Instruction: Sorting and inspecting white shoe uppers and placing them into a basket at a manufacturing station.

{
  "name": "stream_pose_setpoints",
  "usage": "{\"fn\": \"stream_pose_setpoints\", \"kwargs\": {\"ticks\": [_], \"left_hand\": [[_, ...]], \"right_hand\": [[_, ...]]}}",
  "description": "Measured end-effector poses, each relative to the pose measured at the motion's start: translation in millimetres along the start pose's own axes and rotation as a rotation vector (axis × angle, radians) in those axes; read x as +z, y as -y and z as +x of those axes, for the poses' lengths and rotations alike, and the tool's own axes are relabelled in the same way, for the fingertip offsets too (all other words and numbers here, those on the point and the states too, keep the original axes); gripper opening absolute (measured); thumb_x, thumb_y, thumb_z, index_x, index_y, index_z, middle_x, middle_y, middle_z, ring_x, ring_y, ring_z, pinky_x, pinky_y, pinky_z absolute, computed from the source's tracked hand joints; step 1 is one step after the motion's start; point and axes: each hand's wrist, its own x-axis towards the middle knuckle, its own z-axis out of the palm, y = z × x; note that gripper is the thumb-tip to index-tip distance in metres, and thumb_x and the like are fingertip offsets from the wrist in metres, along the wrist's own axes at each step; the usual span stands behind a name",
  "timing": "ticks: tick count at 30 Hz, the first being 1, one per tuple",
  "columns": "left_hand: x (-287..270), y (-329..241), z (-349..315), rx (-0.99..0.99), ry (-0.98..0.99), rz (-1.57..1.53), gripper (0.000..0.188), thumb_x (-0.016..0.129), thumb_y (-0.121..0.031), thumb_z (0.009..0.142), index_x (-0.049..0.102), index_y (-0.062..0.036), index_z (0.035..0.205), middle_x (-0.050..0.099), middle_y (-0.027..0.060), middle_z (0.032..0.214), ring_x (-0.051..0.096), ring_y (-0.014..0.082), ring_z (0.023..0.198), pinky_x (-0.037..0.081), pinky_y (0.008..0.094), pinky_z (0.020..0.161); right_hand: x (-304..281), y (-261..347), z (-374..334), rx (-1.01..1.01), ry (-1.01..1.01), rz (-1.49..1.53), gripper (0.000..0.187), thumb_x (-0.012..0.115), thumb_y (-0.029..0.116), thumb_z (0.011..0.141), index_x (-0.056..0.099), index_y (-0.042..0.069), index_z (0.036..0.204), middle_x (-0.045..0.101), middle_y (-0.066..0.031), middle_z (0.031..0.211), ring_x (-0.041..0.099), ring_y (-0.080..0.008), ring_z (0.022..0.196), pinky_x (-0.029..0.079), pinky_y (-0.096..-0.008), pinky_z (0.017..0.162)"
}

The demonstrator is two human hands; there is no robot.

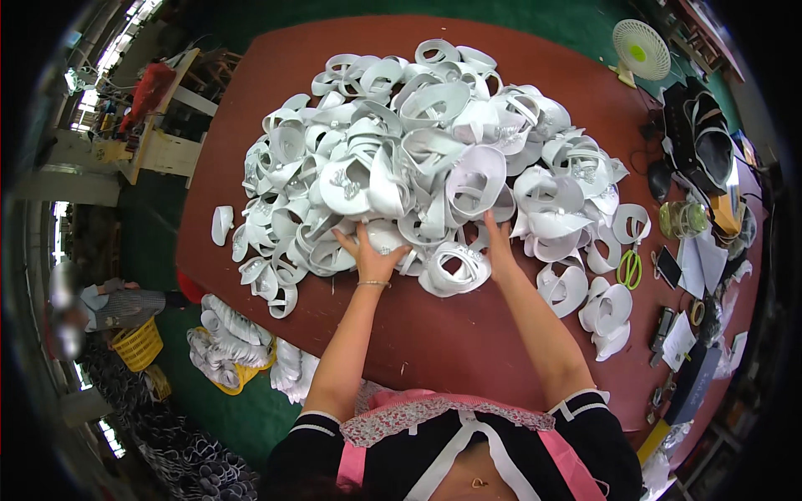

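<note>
A large heap of white shoe uppers (434,104), looped and strap-like, some with silvery decoration, covers the middle of the red-brown table (401,334). My left hand (374,257) rests at the near edge of the heap with its fingers spread against the white pieces. To its right, my right hand (499,245) touches the same edge, fingers stretched out and pointing away from me. A rounded stack of white uppers (455,269) lies between the two hands. My fingertips are partly hidden among the pieces.
Green-handled scissors (629,269), a phone (667,265), a glass jar (685,219), a black bag (700,138) and papers (702,260) line the table's right side. A fan (642,50) stands at the far right. Yellow baskets (138,344) are on the floor at left, near a person (125,307).
</note>
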Motion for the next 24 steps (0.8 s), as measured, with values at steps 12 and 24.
{"fn": "stream_pose_setpoints", "kwargs": {"ticks": [12,24], "left_hand": [[14.0,10.7,14.6,-0.035,0.024,0.029,0.133,0.089,-0.038,0.050,0.004,0.0041,0.143,0.000,0.0355,0.145,-0.001,0.0468,0.137,0.015,0.0479,0.112],[-6.4,-7.2,-207.9,0.201,0.615,0.071,0.131,0.086,-0.044,0.055,0.000,-0.0043,0.146,-0.002,0.0384,0.144,0.005,0.0496,0.136,0.017,0.0526,0.110]], "right_hand": [[-29.2,19.7,-88.2,-0.041,0.020,-0.571,0.077,0.066,0.043,0.082,0.032,0.009,0.142,0.027,-0.0168,0.142,0.046,-0.0300,0.118,0.046,-0.0398,0.088],[-257.8,-65.5,-212.9,-0.299,-1.265,-0.931,0.100,0.069,0.061,0.069,0.026,0.010,0.144,0.017,-0.0309,0.144,0.022,-0.0468,0.131,0.020,-0.0563,0.105]]}}
